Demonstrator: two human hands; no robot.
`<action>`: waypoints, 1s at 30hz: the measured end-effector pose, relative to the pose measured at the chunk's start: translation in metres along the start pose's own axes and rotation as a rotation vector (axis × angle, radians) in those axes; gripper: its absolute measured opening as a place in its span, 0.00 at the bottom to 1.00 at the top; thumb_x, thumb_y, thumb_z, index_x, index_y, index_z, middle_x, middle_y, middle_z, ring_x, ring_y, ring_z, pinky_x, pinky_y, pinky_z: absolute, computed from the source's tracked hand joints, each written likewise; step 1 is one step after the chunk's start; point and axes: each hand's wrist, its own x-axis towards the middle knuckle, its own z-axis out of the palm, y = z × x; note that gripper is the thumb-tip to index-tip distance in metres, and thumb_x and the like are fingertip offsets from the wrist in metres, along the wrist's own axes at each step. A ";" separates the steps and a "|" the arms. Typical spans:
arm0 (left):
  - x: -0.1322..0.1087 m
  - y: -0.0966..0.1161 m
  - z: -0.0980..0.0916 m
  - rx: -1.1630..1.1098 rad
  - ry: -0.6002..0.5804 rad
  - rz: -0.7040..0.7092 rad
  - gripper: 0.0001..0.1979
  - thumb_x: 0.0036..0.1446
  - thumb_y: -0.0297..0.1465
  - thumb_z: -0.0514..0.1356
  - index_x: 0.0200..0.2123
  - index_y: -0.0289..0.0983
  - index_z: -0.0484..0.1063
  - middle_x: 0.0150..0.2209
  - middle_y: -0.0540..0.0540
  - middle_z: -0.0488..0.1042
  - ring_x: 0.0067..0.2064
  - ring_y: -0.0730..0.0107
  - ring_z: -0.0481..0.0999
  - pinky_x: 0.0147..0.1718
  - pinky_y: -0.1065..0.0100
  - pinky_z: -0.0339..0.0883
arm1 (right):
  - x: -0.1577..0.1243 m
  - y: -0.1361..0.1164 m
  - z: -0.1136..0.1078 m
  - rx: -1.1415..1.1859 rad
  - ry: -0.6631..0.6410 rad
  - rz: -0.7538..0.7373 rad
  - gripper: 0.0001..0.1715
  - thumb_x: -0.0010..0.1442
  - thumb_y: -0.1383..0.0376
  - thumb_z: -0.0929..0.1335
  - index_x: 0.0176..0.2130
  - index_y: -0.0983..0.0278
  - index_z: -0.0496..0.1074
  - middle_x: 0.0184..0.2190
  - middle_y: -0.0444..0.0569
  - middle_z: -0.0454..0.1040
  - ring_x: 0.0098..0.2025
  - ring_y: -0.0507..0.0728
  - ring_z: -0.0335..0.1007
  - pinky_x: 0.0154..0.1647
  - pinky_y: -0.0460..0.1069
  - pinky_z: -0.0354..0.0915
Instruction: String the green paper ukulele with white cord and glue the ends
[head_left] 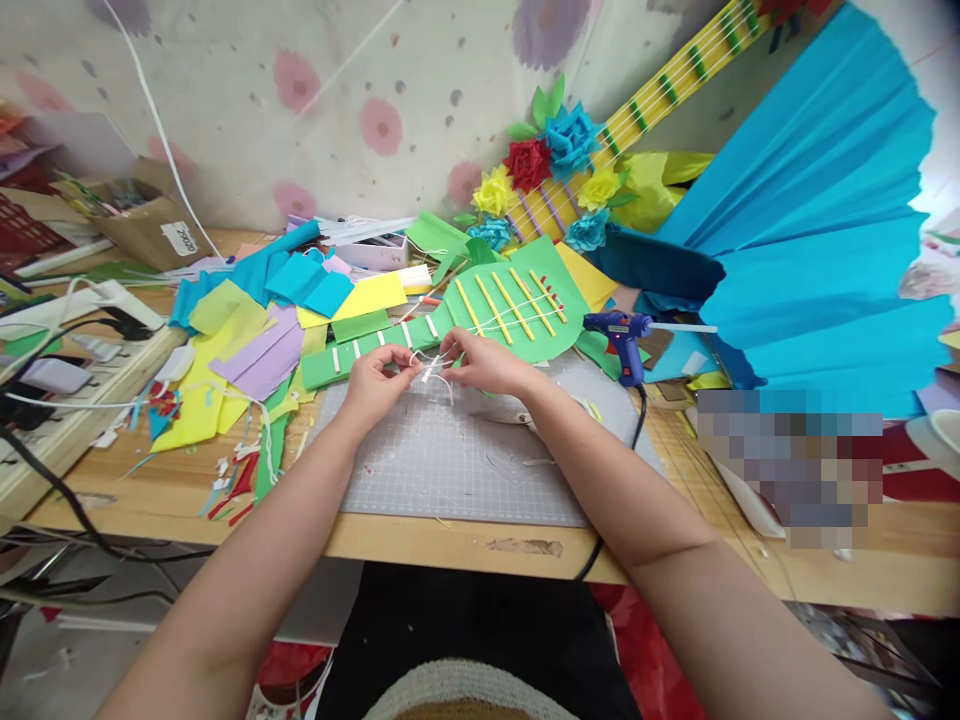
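Observation:
Above the grey cutting mat [450,470], my left hand [384,382] pinches white string [433,370] between thumb and fingertips. Close beside it, my right hand [484,362] also has its fingers closed on the string, whose loose ends curl between the two hands. Just behind lies a green paper guitar [555,340], with white strips across its neck, yellow strips on its body and red bits at the far end. White strings run over its body toward my right hand. Below my right wrist, scissors [517,418] rest on the mat, partly hidden.
A purple glue gun [626,335] with its black cord stands at the right. Scraps of coloured paper [259,350] cover the left. Behind are a yellow guitar [652,105] with paper flowers and large blue pleated paper [810,220]. A power strip [112,305] lies far left.

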 end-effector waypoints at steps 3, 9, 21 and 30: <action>0.000 0.001 -0.001 0.006 -0.004 -0.001 0.09 0.40 0.34 0.66 0.25 0.35 0.73 0.26 0.49 0.74 0.26 0.76 0.69 0.24 0.73 0.65 | 0.005 0.005 0.000 0.029 -0.023 0.031 0.05 0.53 0.64 0.68 0.31 0.64 0.68 0.24 0.41 0.67 0.24 0.48 0.58 0.27 0.45 0.52; 0.000 0.002 -0.001 0.009 -0.007 -0.011 0.10 0.41 0.35 0.66 0.27 0.36 0.75 0.28 0.47 0.76 0.27 0.74 0.71 0.25 0.72 0.66 | 0.007 0.009 -0.003 0.422 0.001 -0.053 0.13 0.55 0.58 0.66 0.28 0.65 0.71 0.18 0.39 0.62 0.21 0.46 0.51 0.22 0.45 0.48; 0.001 0.001 0.001 -0.077 -0.094 -0.142 0.18 0.34 0.42 0.69 0.26 0.35 0.77 0.28 0.46 0.77 0.26 0.73 0.69 0.22 0.70 0.66 | 0.007 -0.002 0.009 1.103 -0.060 0.137 0.09 0.52 0.66 0.64 0.24 0.63 0.58 0.19 0.39 0.63 0.17 0.44 0.50 0.15 0.42 0.46; 0.002 0.004 -0.002 -0.258 -0.076 -0.218 0.20 0.35 0.44 0.70 0.27 0.35 0.75 0.29 0.48 0.74 0.28 0.74 0.69 0.23 0.72 0.67 | 0.004 -0.008 0.008 0.964 -0.082 0.132 0.17 0.53 0.68 0.61 0.19 0.61 0.48 0.14 0.35 0.46 0.15 0.44 0.36 0.15 0.43 0.37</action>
